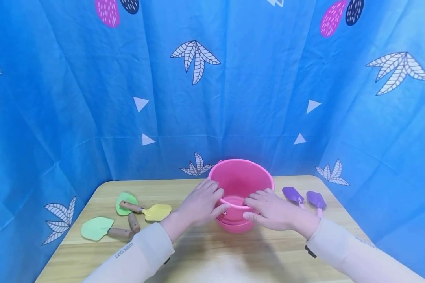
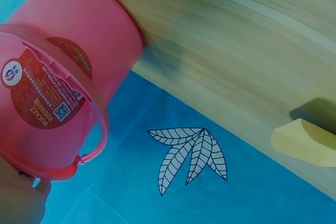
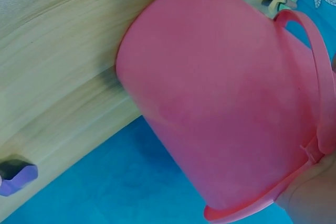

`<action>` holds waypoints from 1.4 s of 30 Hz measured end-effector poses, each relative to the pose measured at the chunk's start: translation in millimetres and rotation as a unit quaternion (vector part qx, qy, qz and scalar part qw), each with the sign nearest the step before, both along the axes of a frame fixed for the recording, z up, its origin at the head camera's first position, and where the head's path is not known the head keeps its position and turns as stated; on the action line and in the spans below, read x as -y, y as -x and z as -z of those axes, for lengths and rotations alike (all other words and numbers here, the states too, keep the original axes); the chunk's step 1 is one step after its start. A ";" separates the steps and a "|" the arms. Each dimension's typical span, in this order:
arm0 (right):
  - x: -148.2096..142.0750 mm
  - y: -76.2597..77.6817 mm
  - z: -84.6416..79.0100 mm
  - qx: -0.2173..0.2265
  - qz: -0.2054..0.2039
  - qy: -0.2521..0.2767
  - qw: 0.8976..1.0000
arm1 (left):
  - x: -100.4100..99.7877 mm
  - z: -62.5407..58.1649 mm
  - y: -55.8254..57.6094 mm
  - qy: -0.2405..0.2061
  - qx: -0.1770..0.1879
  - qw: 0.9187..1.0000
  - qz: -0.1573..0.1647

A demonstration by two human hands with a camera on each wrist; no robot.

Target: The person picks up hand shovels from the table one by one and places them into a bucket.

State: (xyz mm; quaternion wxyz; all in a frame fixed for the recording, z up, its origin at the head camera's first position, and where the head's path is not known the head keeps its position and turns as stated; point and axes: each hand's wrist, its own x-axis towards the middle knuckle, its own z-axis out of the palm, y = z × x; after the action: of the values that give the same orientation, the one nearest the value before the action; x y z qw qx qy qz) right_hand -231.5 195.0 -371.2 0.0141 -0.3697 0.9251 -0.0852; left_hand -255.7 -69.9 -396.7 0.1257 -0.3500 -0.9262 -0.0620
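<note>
1. The blue cloth (image 1: 262, 78) hangs behind the table, printed with leaves and triangles.
2. The wooden table (image 1: 297, 257) carries everything being handled.
3. The pink bucket (image 1: 239, 179) is near the table's far edge, mouth up, between the two hands. I'd judge this step as steadying or shifting it by its rim: share the pull evenly, keep the rim level, avoid squeezing the wall inward, and mind the hinged handle (image 2: 98, 111) hanging against its side. Whether its base rests fully on the wood, I can't tell.
4. The left hand (image 1: 205, 200) and right hand (image 1: 272, 210) are apart, each clamped on the rim, fingers hooked over it and thumbs outside. Backs face up; the forearms angle inward from the lower corners.
5. Two green trowels (image 1: 97, 228) and a yellow trowel (image 1: 157, 212) lie to the left, well apart from the bucket.
6. Two purple scoops (image 1: 293, 195) lie to the right, just beyond the right hand.
</note>
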 end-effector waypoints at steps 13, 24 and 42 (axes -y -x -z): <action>-1.0 6.5 2.5 -0.040 -0.027 0.008 0.999 | -4.1 -2.2 1.3 -0.001 0.013 1.000 0.002; 2.7 7.5 3.5 -0.028 -0.018 0.013 0.999 | -1.1 -0.5 3.0 -0.004 0.008 1.000 0.003; 7.4 5.7 5.3 -0.019 -0.025 0.010 0.999 | 5.7 3.4 -4.7 0.001 -0.009 1.000 0.002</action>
State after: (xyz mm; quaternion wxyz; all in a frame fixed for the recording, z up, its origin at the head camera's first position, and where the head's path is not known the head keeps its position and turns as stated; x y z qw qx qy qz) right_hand -237.3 187.6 -376.5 -0.0051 -0.3944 0.9148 -0.0871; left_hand -251.0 -75.7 -400.1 0.1332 -0.3525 -0.9244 -0.0583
